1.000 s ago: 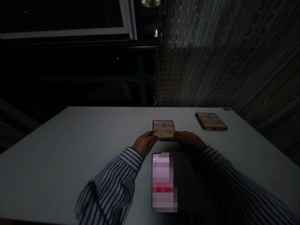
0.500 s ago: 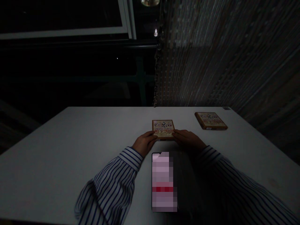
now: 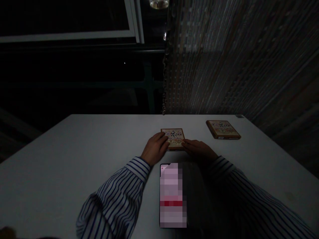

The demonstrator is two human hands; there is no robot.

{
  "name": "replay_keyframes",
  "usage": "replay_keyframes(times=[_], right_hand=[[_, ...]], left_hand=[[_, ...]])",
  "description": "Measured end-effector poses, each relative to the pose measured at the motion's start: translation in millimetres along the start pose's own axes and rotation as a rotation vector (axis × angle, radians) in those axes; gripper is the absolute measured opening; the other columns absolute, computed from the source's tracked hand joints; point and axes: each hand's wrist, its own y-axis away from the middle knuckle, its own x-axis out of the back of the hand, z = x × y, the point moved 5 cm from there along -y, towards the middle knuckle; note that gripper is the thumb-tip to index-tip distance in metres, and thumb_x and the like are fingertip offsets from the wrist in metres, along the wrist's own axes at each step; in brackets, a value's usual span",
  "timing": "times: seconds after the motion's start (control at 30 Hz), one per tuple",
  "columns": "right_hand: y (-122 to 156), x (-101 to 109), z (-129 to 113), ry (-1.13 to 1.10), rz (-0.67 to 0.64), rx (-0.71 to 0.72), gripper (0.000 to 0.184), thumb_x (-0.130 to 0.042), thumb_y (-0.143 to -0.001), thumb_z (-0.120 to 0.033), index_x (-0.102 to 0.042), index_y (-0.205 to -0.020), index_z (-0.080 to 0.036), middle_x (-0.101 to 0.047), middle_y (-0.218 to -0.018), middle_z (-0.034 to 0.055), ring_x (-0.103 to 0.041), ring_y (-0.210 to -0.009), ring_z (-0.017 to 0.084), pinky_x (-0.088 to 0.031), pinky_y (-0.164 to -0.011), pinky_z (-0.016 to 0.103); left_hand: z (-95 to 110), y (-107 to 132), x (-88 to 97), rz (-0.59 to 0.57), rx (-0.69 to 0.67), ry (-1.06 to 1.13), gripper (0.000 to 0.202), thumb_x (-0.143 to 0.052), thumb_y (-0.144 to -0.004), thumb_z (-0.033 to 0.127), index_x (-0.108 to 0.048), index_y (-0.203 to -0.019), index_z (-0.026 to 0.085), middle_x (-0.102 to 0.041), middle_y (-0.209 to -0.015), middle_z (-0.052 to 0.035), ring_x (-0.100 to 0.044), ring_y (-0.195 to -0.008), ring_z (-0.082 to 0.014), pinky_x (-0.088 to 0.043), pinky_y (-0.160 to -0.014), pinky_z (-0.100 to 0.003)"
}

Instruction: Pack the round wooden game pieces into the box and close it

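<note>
A small square box [image 3: 174, 136] with a printed, flowery lid lies flat on the white table [image 3: 74, 159] in front of me. My left hand [image 3: 155, 148] grips its left side, with fingers over the lid's left edge. My right hand [image 3: 199, 150] holds the near right corner, fingers closed against the box. Both arms wear blue-and-white striped sleeves. The room is dim.
A second, similar box [image 3: 223, 129] lies at the table's far right. A phone [image 3: 172, 195] with a lit screen lies between my forearms near the front edge. A beaded curtain [image 3: 224, 59] hangs behind the table, and a dark window [image 3: 67, 20] is at the back left.
My left hand has slid forward up the box's left side and now covers part of the lid. The right hand has stayed at the near right corner.
</note>
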Motion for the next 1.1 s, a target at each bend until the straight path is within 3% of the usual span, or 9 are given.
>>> replay_keyframes(times=[0.17, 0.33, 0.53, 0.67, 0.8, 0.93, 1.1], right_hand=[[-0.5, -6.8, 4.2, -0.037, 0.032, -0.010, 0.031, -0.041, -0.086, -0.028, -0.053, -0.113, -0.022, -0.056, -0.118, 0.0117, -0.060, -0.079, 0.018, -0.047, -0.060, 0.029], [2.0, -13.6, 8.4, -0.086, 0.053, -0.018, 0.032, -0.039, -0.086, -0.029, -0.052, -0.115, -0.023, -0.054, -0.120, 0.0112, -0.060, -0.079, 0.018, -0.048, -0.060, 0.031], [2.2, -11.9, 11.2, -0.210, 0.008, -0.032, 0.036, -0.047, -0.081, -0.028, -0.052, -0.116, -0.022, -0.052, -0.123, 0.0115, -0.058, -0.093, 0.021, -0.049, -0.071, 0.034], [-13.3, -0.6, 14.0, -0.224, -0.035, -0.180, 0.037, -0.040, -0.084, -0.032, -0.053, -0.115, -0.017, -0.058, -0.115, 0.0111, -0.054, -0.103, 0.022, -0.046, -0.081, 0.036], [-40.9, 12.0, 8.5, -0.240, 0.007, -0.181, 0.044, -0.034, -0.086, -0.029, -0.043, -0.125, -0.011, -0.043, -0.132, 0.0120, -0.038, -0.120, 0.021, -0.033, -0.097, 0.038], [-62.5, 6.5, 3.5, -0.283, -0.076, -0.185, 0.046, -0.031, -0.085, -0.024, -0.040, -0.127, -0.010, -0.038, -0.136, 0.0107, -0.032, -0.125, 0.021, -0.029, -0.099, 0.040], [-67.1, -4.3, 4.0, -0.319, -0.111, -0.192, 0.049, -0.030, -0.083, -0.023, -0.035, -0.131, -0.010, -0.033, -0.138, 0.0100, -0.027, -0.127, 0.021, -0.028, -0.099, 0.042]], left_hand=[[-9.3, -17.6, -20.5, -0.152, 0.090, -0.064, 0.050, -0.027, -0.088, 0.044, -0.039, -0.127, 0.015, -0.034, -0.137, -0.0130, -0.027, -0.128, -0.0251, -0.028, -0.101, -0.046], [-15.8, -19.0, -33.3, -0.255, 0.143, -0.096, 0.055, -0.020, -0.088, 0.047, -0.031, -0.132, 0.016, -0.026, -0.142, -0.0107, -0.019, -0.131, -0.0252, -0.024, -0.102, -0.046], [-11.6, -16.5, -31.5, -0.257, 0.153, -0.150, 0.052, -0.019, -0.089, 0.045, -0.031, -0.131, 0.018, -0.025, -0.142, -0.0086, -0.018, -0.131, -0.0236, -0.025, -0.102, -0.046], [-10.2, -16.4, -31.5, -0.255, 0.156, -0.176, 0.051, -0.019, -0.089, 0.044, -0.031, -0.131, 0.018, -0.025, -0.142, -0.0083, -0.018, -0.131, -0.0235, -0.025, -0.102, -0.046], [-9.2, -15.9, -31.2, -0.260, 0.152, -0.190, 0.051, -0.017, -0.089, 0.044, -0.030, -0.132, 0.018, -0.025, -0.142, -0.0079, -0.018, -0.131, -0.0229, -0.025, -0.102, -0.046], [-10.0, -14.8, -30.7, -0.267, 0.150, -0.196, 0.052, -0.017, -0.089, 0.043, -0.028, -0.133, 0.016, -0.025, -0.142, -0.0085, -0.018, -0.131, -0.0228, -0.024, -0.103, -0.046], [-11.0, -23.5, -25.7, -0.268, 0.128, -0.182, 0.050, -0.027, -0.087, 0.040, -0.033, -0.129, 0.014, -0.034, -0.137, -0.0102, -0.028, -0.126, -0.0243, -0.026, -0.101, -0.044]])
